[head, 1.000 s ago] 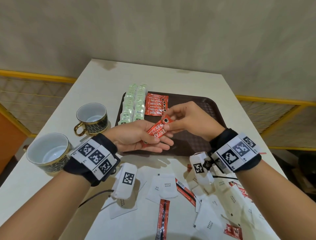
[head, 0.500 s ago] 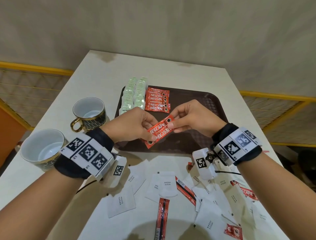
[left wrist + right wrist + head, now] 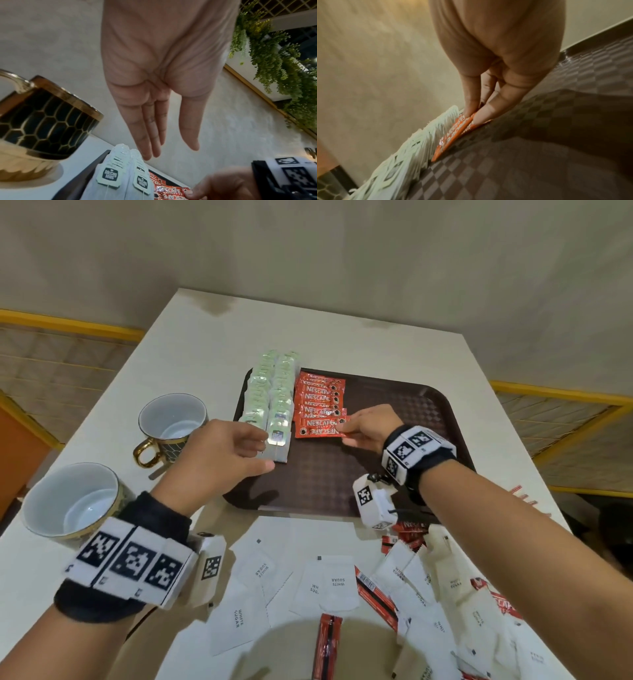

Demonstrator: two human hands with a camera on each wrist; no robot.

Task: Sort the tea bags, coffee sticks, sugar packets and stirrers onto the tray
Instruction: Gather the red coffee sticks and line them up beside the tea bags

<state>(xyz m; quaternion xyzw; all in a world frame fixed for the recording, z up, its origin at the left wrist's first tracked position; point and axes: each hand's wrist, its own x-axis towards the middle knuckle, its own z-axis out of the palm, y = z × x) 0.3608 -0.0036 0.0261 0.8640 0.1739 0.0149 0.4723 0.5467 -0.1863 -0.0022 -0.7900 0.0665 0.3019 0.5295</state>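
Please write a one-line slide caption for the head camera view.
Right hand pinches a coffee stick at the row's near end on the tray.

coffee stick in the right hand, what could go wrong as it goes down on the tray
The right hand pinches the coffee stick at one end only, so it may land crooked over the red row. The tea bags sit right beside it and could get nudged. The left hand hovers open close by and might brush them.
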